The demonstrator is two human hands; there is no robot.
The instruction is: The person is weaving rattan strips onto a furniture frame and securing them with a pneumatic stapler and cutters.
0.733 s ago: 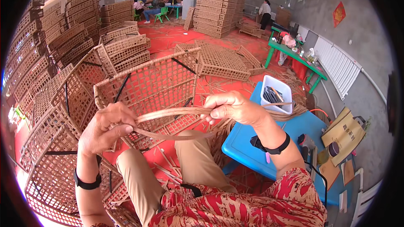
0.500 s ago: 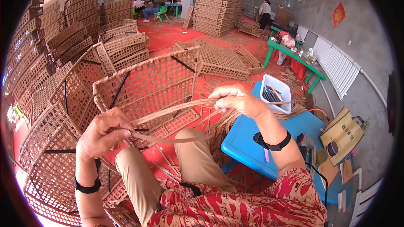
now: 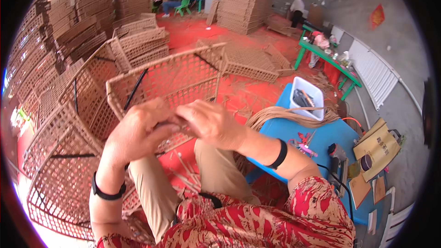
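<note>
My left hand (image 3: 138,131) and my right hand (image 3: 211,124) meet in front of me above my knees, both with fingers closed. A brown weaving strip (image 3: 183,127) is pinched between them, most of it hidden behind the fingers. Just beyond the hands, a large woven rattan frame (image 3: 163,65) with black bars stands tilted on the floor. To the right, a long bundle of brown strips (image 3: 275,115) lies across a blue table (image 3: 287,141). Pink-handled scissors (image 3: 303,147) rest on the tabletop near my right forearm.
A white bin (image 3: 316,114) of dark tools stands on the blue table. A beige bag (image 3: 377,149) is at the right. More woven frames (image 3: 57,193) lean at my left, with tall stacks (image 3: 245,2) behind. People sit near a green table (image 3: 328,59) and farther back.
Both hands have come together from holding the looped strips apart; the right hand moved left and the left moved right. The strips now barely show. The view has shifted slightly.
</note>
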